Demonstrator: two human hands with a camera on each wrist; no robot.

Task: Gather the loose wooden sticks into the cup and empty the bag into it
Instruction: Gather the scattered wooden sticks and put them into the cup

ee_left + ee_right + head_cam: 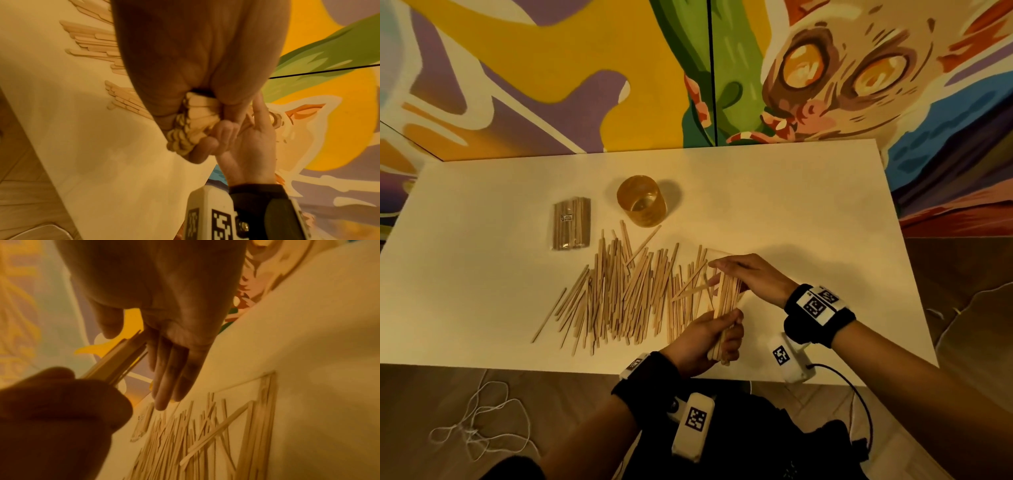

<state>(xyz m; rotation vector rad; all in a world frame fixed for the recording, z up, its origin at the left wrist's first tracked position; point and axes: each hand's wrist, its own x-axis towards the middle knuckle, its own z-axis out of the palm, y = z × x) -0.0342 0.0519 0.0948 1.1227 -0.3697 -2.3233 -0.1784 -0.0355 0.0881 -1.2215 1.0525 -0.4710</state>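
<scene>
Your left hand (705, 337) is clenched around the near end of a bundle of sticks (726, 301), and the left wrist view shows their rounded tips packed between your curled fingers (224, 134). Your right hand (748, 274) lies flat with straight fingers against the bundle's far end, squaring it up rather than gripping it.

Take the cup (642, 200) as your landmark. It stands upright toward the back of the table (808, 205), mouth up, with no sticks in it. The bundle sits nearer you than the cup and to its right, its long axis running from you toward the far edge. I judge that you need to swing it away and to the left, then tip it upright so the sticks drop end-first. Your right hand is the nearer one to the cup.

The loose pile (619, 294) fans out just on your side of the cup, most sticks pointing the same way. The sealed bag (571, 222) lies flat just left of the cup, unopened.
</scene>
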